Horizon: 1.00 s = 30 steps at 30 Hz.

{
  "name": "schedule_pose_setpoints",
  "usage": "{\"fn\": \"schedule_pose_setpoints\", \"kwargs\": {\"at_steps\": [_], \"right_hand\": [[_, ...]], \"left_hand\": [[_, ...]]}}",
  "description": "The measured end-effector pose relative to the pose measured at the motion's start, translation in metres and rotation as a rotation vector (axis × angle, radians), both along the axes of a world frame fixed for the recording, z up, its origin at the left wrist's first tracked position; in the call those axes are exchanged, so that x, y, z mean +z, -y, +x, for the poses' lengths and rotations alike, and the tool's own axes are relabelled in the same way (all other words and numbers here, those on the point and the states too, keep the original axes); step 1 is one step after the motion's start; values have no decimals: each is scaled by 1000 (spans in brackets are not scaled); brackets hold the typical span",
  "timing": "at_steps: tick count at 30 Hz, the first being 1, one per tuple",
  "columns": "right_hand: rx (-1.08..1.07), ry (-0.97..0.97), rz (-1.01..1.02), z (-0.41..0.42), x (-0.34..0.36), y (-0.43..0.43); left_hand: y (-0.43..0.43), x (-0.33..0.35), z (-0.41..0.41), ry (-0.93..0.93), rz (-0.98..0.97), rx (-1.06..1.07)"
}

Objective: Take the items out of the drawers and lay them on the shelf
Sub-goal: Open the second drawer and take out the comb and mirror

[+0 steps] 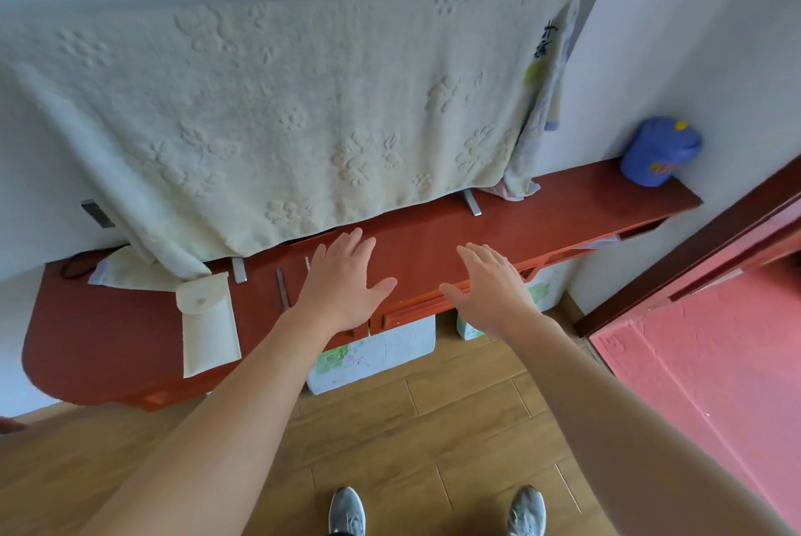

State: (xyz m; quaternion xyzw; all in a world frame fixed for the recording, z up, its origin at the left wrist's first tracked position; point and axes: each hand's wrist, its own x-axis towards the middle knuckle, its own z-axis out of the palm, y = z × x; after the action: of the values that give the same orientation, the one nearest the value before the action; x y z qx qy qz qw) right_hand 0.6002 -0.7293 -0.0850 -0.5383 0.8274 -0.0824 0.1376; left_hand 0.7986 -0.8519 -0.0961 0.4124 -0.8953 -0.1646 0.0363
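Head view looked down on a long red shelf [542, 210] that ran along the wall, the landmark for everything else. Standing on its back edge was a broad flat object draped in a pale embossed towel [281, 115], which hid whatever was beneath. At the shelf's far right end sat a blue cap [661, 152], well apart from the hands. Toward the shelf's left end lay a cream pouch [208, 319], and just right of it a thin grey strip [282, 288]. Under the shelf's front lip, the drawer fronts [416, 306] appeared shut or nearly so, though the angle made that hard to judge; white boxes [372, 355] stood on the floor below. The left hand [342, 282] and right hand [490, 288] hovered over the shelf's front middle, both spread flat and holding nothing. By my reading the pouch and strip may already have come out, and most emptying seemingly remained.
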Motion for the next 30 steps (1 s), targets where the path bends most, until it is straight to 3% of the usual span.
{"fn": "schedule_pose_setpoints", "kwargs": {"at_steps": [15,30], "right_hand": [[206,66,32,-201,-20,-28],[231,201,117,-200,-90,-12]], "left_hand": [[-82,-14,-180,-46,35,210],[-83,-92,-191,-226,154,318]]}}
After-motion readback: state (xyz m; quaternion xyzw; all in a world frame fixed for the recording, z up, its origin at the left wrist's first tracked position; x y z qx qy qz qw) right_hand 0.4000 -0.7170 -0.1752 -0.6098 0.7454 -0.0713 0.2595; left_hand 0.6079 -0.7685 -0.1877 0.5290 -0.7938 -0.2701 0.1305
